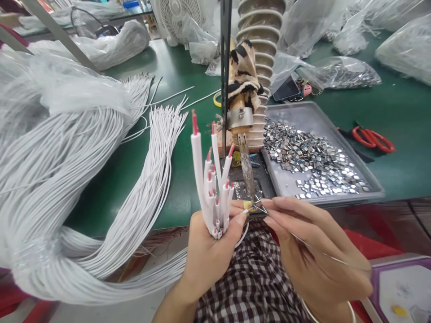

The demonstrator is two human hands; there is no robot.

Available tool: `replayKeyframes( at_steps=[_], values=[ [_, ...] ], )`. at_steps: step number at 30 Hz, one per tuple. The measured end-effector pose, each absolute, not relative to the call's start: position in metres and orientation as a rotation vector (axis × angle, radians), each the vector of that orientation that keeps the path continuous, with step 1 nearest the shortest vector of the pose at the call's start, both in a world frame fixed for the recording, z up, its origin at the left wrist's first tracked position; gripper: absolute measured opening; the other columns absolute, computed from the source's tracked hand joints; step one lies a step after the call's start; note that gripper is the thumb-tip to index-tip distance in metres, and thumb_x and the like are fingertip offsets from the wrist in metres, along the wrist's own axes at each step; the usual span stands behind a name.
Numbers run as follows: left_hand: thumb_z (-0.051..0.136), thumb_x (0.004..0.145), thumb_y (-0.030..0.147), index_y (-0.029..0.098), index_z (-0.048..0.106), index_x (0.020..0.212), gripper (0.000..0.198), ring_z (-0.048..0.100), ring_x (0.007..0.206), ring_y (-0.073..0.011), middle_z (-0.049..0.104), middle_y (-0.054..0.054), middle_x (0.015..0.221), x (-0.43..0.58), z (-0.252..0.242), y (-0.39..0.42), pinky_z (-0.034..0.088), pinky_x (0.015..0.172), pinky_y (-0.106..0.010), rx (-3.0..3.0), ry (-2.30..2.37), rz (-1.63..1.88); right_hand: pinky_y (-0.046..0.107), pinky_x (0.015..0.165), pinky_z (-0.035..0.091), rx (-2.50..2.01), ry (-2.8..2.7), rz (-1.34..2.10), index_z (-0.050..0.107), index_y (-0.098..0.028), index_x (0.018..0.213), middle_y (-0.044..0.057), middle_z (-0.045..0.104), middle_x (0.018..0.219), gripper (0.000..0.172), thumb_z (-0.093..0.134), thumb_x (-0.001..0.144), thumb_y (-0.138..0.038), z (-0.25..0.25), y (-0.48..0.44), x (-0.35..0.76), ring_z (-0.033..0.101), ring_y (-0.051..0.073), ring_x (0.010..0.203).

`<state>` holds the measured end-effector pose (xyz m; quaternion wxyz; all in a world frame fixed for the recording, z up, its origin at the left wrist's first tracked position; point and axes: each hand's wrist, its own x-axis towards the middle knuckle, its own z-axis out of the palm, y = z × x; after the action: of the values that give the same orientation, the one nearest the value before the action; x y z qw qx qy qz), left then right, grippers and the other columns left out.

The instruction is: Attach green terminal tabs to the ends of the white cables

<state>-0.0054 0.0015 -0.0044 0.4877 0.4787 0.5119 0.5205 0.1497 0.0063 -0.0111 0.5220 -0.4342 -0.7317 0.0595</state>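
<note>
My left hand (212,251) is closed around a bunch of white cables (215,179) whose red inner wires stick out at the top. Between its thumb and finger, one white cable end (247,211) points right, just under the tip of a clamped soldering iron (248,172). My right hand (313,246) is pinched, and a thin silver solder wire (298,238) runs through its fingers. At its fingertips lies a small shiny metal piece (259,206), close to the iron's tip; its exact shape is unclear.
Right of the iron, a grey tray (367,195) holds several small metal connector pieces (303,152). Red-handled pliers (372,138) lie beyond it. A ribbed hose (261,27) rises behind the iron. Large bundles of white cable (67,166) cover the left; plastic bags (350,72) lie at the back.
</note>
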Motion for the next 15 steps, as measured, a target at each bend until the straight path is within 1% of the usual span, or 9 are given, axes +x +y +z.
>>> replayKeyframes(
  at_steps=[3,6,8,10,13,15],
  values=[
    [0.062,0.088,0.020,0.021,0.071,0.076,0.015,0.071,0.086,-0.0231,0.078,-0.005,0.096,-0.0048,-0.0029,0.0037,0.055,0.082,-0.035,1.154,1.278,1.266,0.027,0.092,0.059,-1.039,-1.770,0.099,0.071,-0.017,0.105,0.004,0.072,0.108,0.030,0.069,0.081,-0.001,-0.0112,0.0081,0.1495,0.069,0.016,0.096],
    [0.062,0.088,0.022,0.021,0.072,0.076,0.016,0.071,0.083,-0.0219,0.077,-0.005,0.099,-0.0052,-0.0026,0.0041,0.055,0.081,-0.034,1.177,1.290,1.260,0.028,0.092,0.060,-1.031,-1.794,0.077,0.070,-0.018,0.111,0.004,0.071,0.111,0.034,0.070,0.081,-0.002,-0.0116,0.0072,0.1507,0.069,0.017,0.097],
    [0.061,0.090,0.022,0.021,0.072,0.078,0.016,0.071,0.083,-0.0207,0.078,-0.004,0.098,-0.0057,-0.0020,0.0038,0.055,0.083,-0.033,1.196,1.283,1.259,0.028,0.093,0.059,-1.019,-1.814,0.076,0.069,-0.018,0.115,0.004,0.071,0.114,0.037,0.071,0.081,-0.003,-0.0117,0.0062,0.1514,0.068,0.017,0.098],
    [0.061,0.090,0.020,0.021,0.073,0.079,0.016,0.071,0.085,-0.0201,0.078,-0.004,0.096,-0.0061,-0.0010,0.0033,0.054,0.085,-0.032,1.222,1.260,1.263,0.028,0.094,0.060,-1.010,-1.809,0.096,0.069,-0.017,0.115,0.004,0.070,0.114,0.037,0.071,0.081,-0.003,-0.0117,0.0050,0.1520,0.069,0.017,0.098],
    [0.061,0.088,0.017,0.021,0.072,0.077,0.016,0.070,0.087,-0.0207,0.078,-0.004,0.093,-0.0066,-0.0002,0.0026,0.054,0.082,-0.030,1.239,1.252,1.265,0.028,0.090,0.061,-1.016,-1.770,0.163,0.070,-0.019,0.112,0.003,0.071,0.113,0.037,0.071,0.080,-0.001,-0.0119,0.0027,0.1525,0.070,0.017,0.094],
    [0.062,0.087,0.018,0.021,0.072,0.076,0.015,0.069,0.075,-0.0187,0.078,-0.004,0.093,-0.0071,-0.0012,0.0024,0.055,0.077,-0.031,1.223,1.270,1.256,0.030,0.088,0.063,-1.017,-1.746,0.196,0.070,-0.020,0.111,0.003,0.072,0.112,0.038,0.071,0.079,-0.001,-0.0127,0.0019,0.1524,0.071,0.017,0.092]
  ],
)
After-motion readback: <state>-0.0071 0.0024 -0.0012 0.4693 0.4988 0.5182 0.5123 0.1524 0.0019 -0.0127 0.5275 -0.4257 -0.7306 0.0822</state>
